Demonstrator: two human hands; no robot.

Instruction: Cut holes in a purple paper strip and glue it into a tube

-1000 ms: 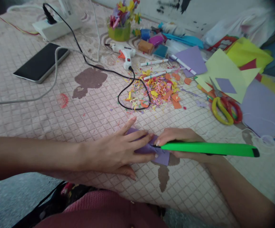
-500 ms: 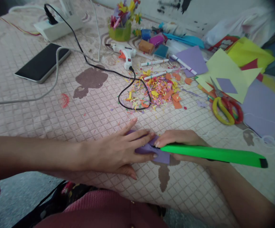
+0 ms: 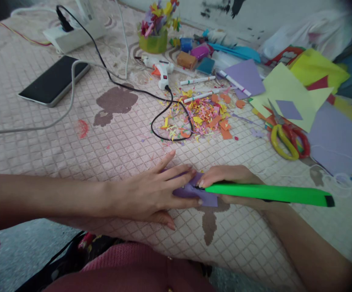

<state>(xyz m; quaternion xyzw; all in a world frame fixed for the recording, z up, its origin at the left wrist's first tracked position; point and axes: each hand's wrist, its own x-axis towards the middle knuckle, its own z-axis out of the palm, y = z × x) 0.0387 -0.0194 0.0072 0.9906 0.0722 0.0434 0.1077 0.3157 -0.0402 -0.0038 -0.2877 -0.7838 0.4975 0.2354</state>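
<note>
A small piece of purple paper (image 3: 210,198) lies on the tablecloth under both hands. My left hand (image 3: 151,192) is spread flat, its fingers apart and pressing the paper down from the left. My right hand (image 3: 230,175) is closed around the front of a long green utility knife (image 3: 267,194) with a black end. The knife lies almost level, its narrow front pointing left at the paper beside my left fingertips. Its very tip is hard to make out. Part of the paper is hidden by my fingers.
Paper scraps (image 3: 208,115) lie beyond the hands, near a white glue gun (image 3: 163,73) with a looping black cord. To the right are scissors (image 3: 295,142) and coloured sheets (image 3: 340,134). A phone (image 3: 52,81), a power strip (image 3: 72,36) and a bowl of paper flowers (image 3: 154,42) sit farther back.
The back end of the green utility knife has shifted slightly left and up. My right hand has barely moved; my left hand stays flat on the paper.
</note>
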